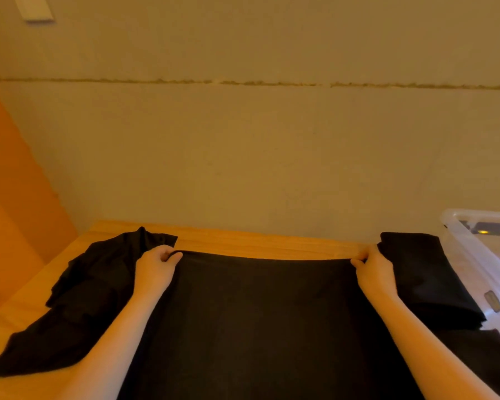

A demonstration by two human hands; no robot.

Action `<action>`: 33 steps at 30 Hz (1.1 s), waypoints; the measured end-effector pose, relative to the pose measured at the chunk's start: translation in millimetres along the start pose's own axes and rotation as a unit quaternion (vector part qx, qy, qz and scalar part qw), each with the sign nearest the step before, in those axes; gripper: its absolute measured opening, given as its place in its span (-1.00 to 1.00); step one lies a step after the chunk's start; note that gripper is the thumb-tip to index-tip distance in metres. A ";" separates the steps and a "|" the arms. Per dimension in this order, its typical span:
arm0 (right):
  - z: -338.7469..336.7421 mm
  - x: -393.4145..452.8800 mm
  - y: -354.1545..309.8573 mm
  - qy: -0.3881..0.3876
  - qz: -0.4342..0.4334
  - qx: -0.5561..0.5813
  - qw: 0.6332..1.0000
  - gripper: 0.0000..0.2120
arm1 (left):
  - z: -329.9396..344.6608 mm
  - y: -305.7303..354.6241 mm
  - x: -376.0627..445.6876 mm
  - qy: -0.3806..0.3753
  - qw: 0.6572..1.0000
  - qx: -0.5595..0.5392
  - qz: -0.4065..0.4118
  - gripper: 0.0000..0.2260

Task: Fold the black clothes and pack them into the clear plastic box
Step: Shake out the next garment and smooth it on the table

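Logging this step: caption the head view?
Both hands, left and right, pinch a black cloth's far edge on the table, box at right.

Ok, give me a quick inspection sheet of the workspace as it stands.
Surface: wooden table, set against the wall.
Job's things: black cloth spread flat in the middle; crumpled black clothes at its left; folded black pile at its right; clear plastic box at far right, contents unclear.
Clutter: nothing seen.
Grippers: left hand and right hand each pinch a far corner of the spread cloth.
Cables: nothing seen.
Surroundings: plain wall; orange panel at left.
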State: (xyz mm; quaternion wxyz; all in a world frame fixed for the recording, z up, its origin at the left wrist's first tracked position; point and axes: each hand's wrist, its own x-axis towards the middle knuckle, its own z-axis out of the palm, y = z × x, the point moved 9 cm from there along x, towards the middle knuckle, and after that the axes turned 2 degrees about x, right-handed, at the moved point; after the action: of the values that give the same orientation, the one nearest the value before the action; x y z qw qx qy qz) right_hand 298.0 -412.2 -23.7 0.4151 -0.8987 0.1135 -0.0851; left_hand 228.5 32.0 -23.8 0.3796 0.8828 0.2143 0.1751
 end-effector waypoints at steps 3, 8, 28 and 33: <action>-15.6 -3.0 -15.7 0.020 -0.023 0.073 0.997 -0.98 | -7.2 9.4 4.8 0.019 0.997 -0.080 -0.010 -0.87; -30.3 14.4 -37.6 0.073 -0.042 0.118 0.989 -0.86 | -13.9 21.8 22.1 0.065 0.991 -0.115 -0.024 -0.83; 54.3 -50.8 -16.0 -0.183 -0.121 -0.321 0.922 -0.43 | 62.6 22.7 -47.9 -0.179 0.909 0.368 0.076 -0.48; 90.9 -71.4 -73.2 -0.211 -0.206 -0.281 0.913 -0.43 | 96.6 88.4 -81.3 -0.200 0.917 0.300 0.170 -0.48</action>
State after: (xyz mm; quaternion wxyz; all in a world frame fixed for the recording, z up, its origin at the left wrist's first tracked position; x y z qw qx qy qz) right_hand 261.8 -280.4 -30.1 0.1326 -0.9787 -0.1451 0.0589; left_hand 226.9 -121.8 -32.6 0.0968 0.9949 0.0233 -0.0153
